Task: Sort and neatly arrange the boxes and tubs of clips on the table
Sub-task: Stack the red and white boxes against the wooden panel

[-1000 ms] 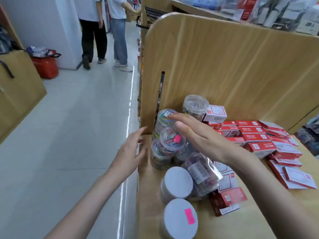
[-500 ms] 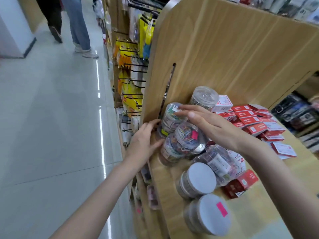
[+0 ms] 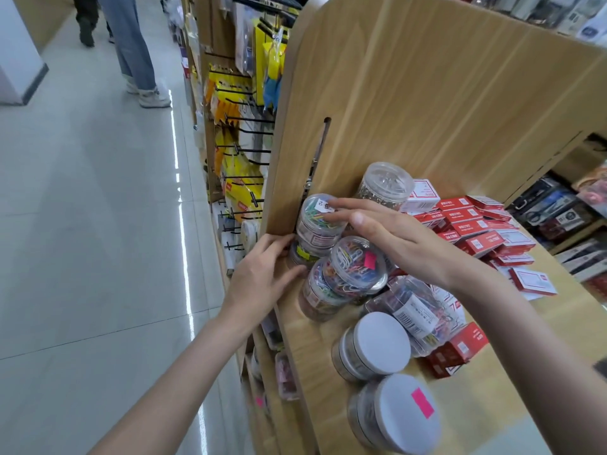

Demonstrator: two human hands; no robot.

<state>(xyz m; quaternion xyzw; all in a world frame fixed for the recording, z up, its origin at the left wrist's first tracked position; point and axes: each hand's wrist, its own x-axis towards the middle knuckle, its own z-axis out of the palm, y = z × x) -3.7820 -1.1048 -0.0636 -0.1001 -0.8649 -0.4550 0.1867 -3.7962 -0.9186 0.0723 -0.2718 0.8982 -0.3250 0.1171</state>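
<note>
Item, light wooden table (image 3: 512, 382): I log clear round tubs of coloured paper clips stacked at its back left corner. My right hand (image 3: 391, 238), fingers straight, rests on the top clear tub with a white handwritten label (image 3: 320, 221). My left hand (image 3: 262, 277), fingers loosely extended, touches the lower tub with a yellow sticker (image 3: 300, 254) at the edge. Beside them: a pink-stickered tub (image 3: 356, 266), two white-lidded tubs (image 3: 374, 346). Red-and-white small boxes (image 3: 476, 231) lie heaped at right.

bright, even light; a glare streak on the floor (image 3: 179, 178), wide-angle bending and blur at edges.
</note>
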